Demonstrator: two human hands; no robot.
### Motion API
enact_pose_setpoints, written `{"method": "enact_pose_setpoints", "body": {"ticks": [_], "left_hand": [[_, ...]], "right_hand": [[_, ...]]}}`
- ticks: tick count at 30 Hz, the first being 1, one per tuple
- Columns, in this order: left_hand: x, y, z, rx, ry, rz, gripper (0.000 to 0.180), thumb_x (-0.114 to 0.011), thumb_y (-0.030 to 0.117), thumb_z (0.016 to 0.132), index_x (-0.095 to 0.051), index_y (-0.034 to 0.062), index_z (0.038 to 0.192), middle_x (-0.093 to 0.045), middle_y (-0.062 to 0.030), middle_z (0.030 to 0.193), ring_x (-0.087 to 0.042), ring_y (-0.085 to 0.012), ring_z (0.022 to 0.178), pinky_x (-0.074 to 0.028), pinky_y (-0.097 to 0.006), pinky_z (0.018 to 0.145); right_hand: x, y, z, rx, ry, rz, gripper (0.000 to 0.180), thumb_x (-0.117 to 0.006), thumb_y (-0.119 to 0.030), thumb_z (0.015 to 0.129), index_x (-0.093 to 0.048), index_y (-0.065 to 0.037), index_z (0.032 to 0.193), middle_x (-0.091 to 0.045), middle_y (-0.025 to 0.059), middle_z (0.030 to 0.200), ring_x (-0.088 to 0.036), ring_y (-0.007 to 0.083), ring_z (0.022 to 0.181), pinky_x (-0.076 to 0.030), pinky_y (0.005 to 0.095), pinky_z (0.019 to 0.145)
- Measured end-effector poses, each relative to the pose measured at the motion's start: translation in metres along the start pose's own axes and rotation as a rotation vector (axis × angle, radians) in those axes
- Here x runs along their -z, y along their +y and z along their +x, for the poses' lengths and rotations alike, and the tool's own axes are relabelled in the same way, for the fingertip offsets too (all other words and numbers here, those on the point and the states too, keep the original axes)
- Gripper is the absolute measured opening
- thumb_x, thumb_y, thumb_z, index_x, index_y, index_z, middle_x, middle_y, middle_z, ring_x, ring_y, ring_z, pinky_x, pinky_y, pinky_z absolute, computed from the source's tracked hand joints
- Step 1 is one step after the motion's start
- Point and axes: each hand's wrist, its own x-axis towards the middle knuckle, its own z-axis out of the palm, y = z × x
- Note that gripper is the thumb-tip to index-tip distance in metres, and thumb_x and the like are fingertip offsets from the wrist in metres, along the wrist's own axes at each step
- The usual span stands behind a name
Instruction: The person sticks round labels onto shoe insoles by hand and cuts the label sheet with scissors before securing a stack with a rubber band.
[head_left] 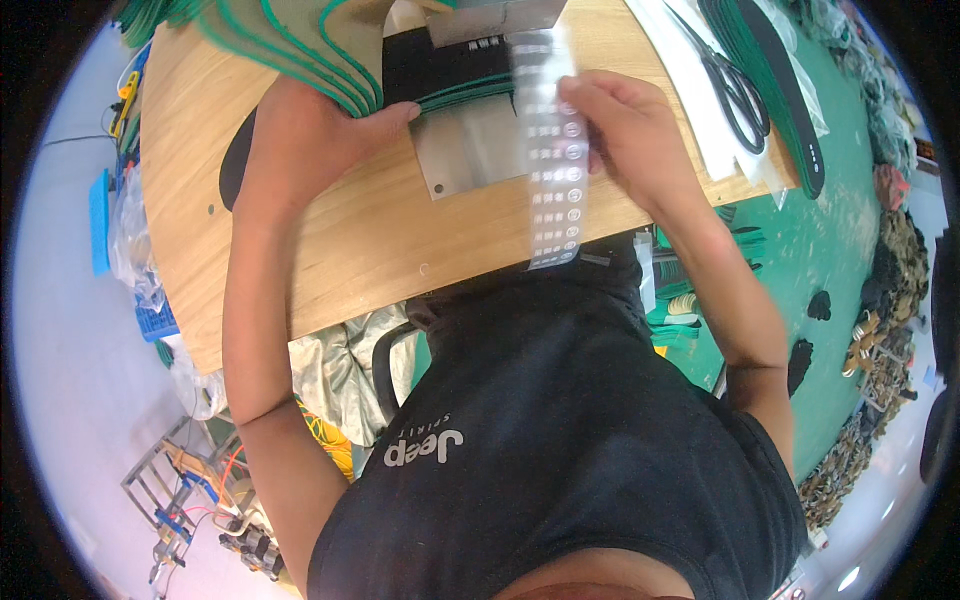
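My left hand (300, 145) is at the table's far left, closed round the ends of several beige insoles with green edges (345, 55); its fingers are partly hidden behind them. Its thumb reaches right to a black insole (405, 68) with green edging. That insole lies over a flat metal plate (475, 150), and another metal piece (500, 20) covers its far part. Pinched between thumb and fingers of my right hand (635, 130) is a translucent strip of labels (553, 190) with rows of white print. The strip hangs toward me past the table edge, its upper part blurred.
Black-handled scissors (735, 95) lie on white sheets (690, 90) at the right of the wooden table (350, 250). Beside them is a stack of black, green-edged insoles (775, 80). Piles of material line the green floor (840, 240) at far right. Metal frames and cables stand lower left.
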Motion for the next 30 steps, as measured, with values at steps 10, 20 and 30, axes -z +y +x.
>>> {"method": "enact_pose_setpoints", "body": {"ticks": [10,20,30], "left_hand": [[0.020,-0.011,-0.004,0.384,0.187,-0.317,0.023,-0.064,0.010,0.072,-0.063,-0.0012,0.093,-0.064,-0.0059,0.083,-0.059,-0.0158,0.073,-0.046,-0.029,0.069],[0.022,-0.015,-0.004,0.459,0.338,-0.453,0.021,-0.065,0.009,0.071,-0.063,-0.0029,0.088,-0.064,-0.0056,0.082,-0.058,-0.0146,0.075,-0.046,-0.027,0.072],[0.021,-0.014,-0.003,0.410,0.318,-0.322,0.022,-0.067,0.012,0.071,-0.062,-0.0022,0.086,-0.064,-0.0057,0.081,-0.058,-0.0140,0.074,-0.045,-0.028,0.071]], "right_hand": [[-0.003,-0.008,0.017,-0.140,-0.162,0.007,0.027,-0.055,-0.022,0.090,-0.062,0.001,0.078,-0.061,0.0056,0.064,-0.053,0.0097,0.049,-0.040,0.0224,0.042],[-0.008,-0.011,0.016,-0.190,-0.143,-0.109,0.024,-0.059,-0.021,0.087,-0.062,0.001,0.078,-0.062,0.0076,0.062,-0.054,0.0126,0.043,-0.038,0.0244,0.036],[-0.010,-0.008,0.015,-0.153,-0.134,-0.106,0.027,-0.059,-0.024,0.089,-0.062,-0.004,0.072,-0.058,0.0017,0.054,-0.048,0.0068,0.038,-0.035,0.0196,0.034]]}}
